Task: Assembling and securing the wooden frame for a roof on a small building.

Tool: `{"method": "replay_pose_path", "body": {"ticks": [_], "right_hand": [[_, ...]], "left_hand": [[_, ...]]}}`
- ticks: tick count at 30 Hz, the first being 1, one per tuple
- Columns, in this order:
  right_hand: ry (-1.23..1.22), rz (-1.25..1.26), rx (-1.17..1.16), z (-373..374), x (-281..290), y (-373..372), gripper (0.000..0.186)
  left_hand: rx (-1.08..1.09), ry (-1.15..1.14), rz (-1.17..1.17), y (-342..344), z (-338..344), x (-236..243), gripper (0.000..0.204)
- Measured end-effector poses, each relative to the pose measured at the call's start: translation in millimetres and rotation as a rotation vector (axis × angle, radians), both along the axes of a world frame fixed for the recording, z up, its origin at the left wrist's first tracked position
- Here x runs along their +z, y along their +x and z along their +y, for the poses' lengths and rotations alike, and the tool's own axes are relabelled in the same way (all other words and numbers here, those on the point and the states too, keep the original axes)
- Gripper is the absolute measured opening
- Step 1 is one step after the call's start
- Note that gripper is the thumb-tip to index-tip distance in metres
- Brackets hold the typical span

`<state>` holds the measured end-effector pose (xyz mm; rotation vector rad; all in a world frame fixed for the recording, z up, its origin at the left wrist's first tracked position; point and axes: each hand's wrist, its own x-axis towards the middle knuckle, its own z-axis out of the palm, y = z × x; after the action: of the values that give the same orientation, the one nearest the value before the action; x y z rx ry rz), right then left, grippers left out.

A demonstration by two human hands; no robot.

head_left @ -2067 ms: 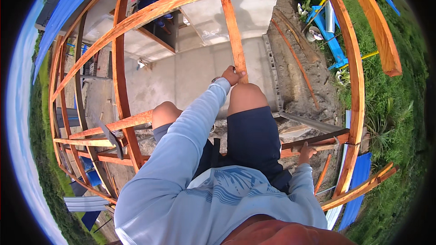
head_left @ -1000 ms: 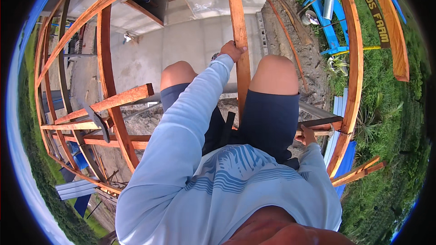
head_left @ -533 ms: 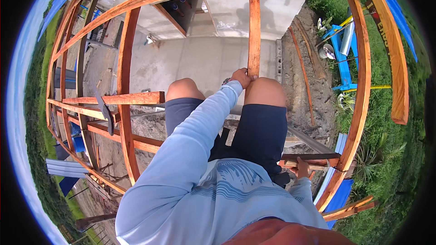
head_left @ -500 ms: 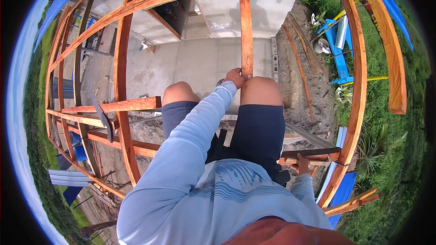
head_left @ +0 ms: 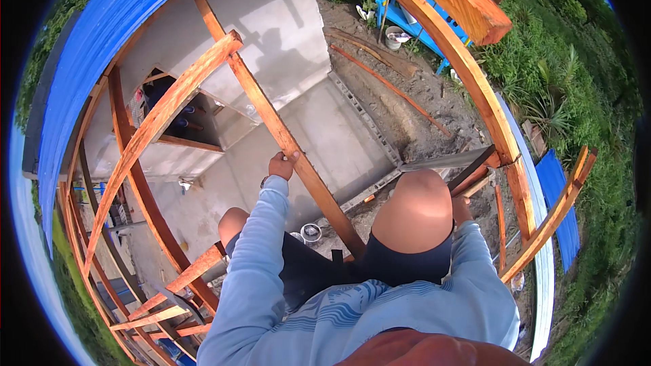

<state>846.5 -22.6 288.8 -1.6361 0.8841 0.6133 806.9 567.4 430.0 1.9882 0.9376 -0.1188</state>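
My left hand (head_left: 279,165) grips the edge of a long reddish wooden beam (head_left: 317,190), its thumb lying on the top face. This beam slopes from the upper left down between my knees. Beyond my right knee, my right hand (head_left: 462,209) is closed around a short length of timber (head_left: 477,186) beside the right-hand frame; the knee partly hides its fingers. A curved-looking crosspiece (head_left: 159,122) meets the held beam above my left hand.
Far below lie a concrete floor (head_left: 251,163) and a white bucket (head_left: 310,232). Blue roofing sheet (head_left: 115,47) covers the upper left. A thick rafter (head_left: 468,71) runs along the right side, with a sawn beam end (head_left: 489,27) jutting near it. Grass lies beyond.
My view has turned and my body has shifted to the right. The beam under my left hand now appears slanted and reaches down between my knees. Both hands remain on the timber.
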Motion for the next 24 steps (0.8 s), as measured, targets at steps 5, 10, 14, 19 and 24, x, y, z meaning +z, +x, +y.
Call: {"method": "replay_pose_path", "body": {"ticks": [5, 10, 14, 19, 24], "right_hand": [[-0.035, 0.017, -0.018, 0, 11, -10, 0.053], [-0.011, 0.055, -0.043, 6, 31, -26, 0.047], [0.051, 0.045, -0.057, -16, 48, -50, 0.043], [0.119, -0.049, -0.033, -46, 133, -61, 0.038], [-0.182, -0.478, 0.074, 1, 286, -9, 0.026]], "left_hand": [[-0.005, 0.077, -0.037, -7, 27, -27, 0.046], [0.185, -0.12, 0.112, -4, 47, -10, 0.052], [0.088, -0.033, 0.121, -9, 47, -18, 0.051], [0.039, 0.03, 0.064, -11, 31, -11, 0.054], [-0.008, 0.098, 0.138, -12, 30, 1, 0.062]]}}
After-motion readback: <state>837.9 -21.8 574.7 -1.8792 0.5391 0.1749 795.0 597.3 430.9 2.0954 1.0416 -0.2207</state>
